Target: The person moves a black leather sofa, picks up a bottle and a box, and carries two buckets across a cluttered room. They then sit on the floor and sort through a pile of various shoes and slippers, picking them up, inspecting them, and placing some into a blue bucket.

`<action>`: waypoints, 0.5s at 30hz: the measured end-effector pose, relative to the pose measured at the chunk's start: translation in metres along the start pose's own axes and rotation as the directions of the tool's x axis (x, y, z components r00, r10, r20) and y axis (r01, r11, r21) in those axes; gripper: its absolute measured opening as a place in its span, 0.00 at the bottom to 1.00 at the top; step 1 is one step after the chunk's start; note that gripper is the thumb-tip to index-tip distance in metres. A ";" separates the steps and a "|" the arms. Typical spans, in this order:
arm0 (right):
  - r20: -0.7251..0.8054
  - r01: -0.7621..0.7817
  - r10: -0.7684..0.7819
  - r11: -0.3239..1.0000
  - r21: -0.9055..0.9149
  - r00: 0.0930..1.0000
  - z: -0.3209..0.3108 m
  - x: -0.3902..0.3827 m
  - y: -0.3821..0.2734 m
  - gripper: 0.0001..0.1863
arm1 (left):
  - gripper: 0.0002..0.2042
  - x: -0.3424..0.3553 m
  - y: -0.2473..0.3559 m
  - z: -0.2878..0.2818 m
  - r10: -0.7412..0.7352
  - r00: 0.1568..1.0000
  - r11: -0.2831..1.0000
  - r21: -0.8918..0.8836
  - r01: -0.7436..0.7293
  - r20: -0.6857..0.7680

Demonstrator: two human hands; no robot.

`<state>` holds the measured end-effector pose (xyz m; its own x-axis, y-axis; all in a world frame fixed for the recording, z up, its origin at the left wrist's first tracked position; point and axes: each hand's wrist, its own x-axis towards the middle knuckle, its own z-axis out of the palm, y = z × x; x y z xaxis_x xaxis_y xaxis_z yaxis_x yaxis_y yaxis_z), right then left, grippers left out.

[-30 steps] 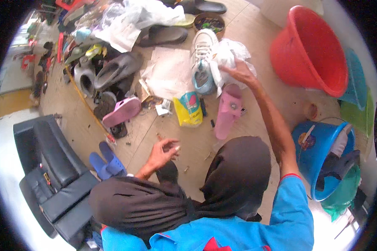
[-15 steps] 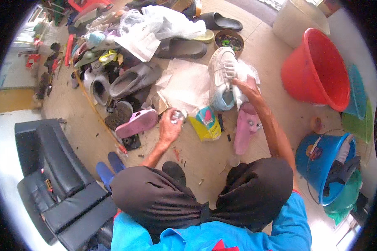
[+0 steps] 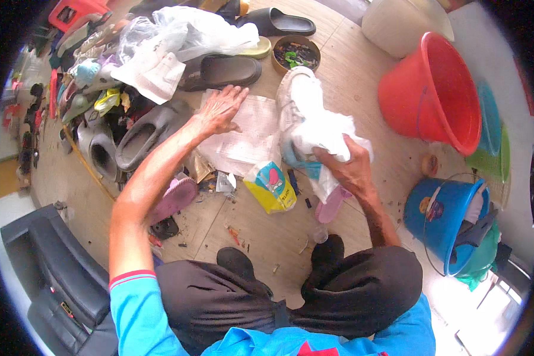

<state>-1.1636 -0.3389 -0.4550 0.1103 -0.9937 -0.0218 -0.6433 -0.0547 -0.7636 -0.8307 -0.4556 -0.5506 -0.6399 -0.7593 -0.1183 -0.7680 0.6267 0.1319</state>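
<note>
My right hand [image 3: 348,168] grips a crumpled white wad [image 3: 326,133], tissue or thin plastic, which I cannot tell apart. The wad lies over a white lace-up sneaker [image 3: 293,107], hiding much of its upper; the toe end points away from me. Fingers outstretched, my left hand [image 3: 219,110] is over the left edge of white paper sheets [image 3: 258,124] on the floor and holds nothing visible. Closer to me stands a yellow and blue soft pack [image 3: 271,187]. A pink slipper [image 3: 331,204] is partly hidden beneath the wad and my right hand.
Piled shoes, grey clogs [image 3: 142,145] and a clear plastic bag [image 3: 190,32] cover the far left. Beyond the sneaker is a round bowl of dark bits [image 3: 296,53]. A red bucket [image 3: 427,98] and blue bucket [image 3: 442,219] stand at right. A black chair [image 3: 59,261] is at left.
My left hand has moved away from me to the paper and opened; the small crumpled thing it held is gone from it. The white wad now spreads over the sneaker under my right hand.
</note>
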 end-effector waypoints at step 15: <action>-0.017 -0.451 0.510 0.775 0.442 0.860 0.014 -0.018 0.132 0.32 | 0.26 -0.034 0.021 -0.003 -0.112 0.865 0.734 -0.546 0.403 0.489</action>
<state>-1.2401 -0.3264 -0.5640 -0.2458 -0.8841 -0.3974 -0.2138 0.4493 -0.8674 -0.8251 -0.4167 -0.5404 -0.4806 -0.6410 -0.5984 -0.8079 0.0584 0.5863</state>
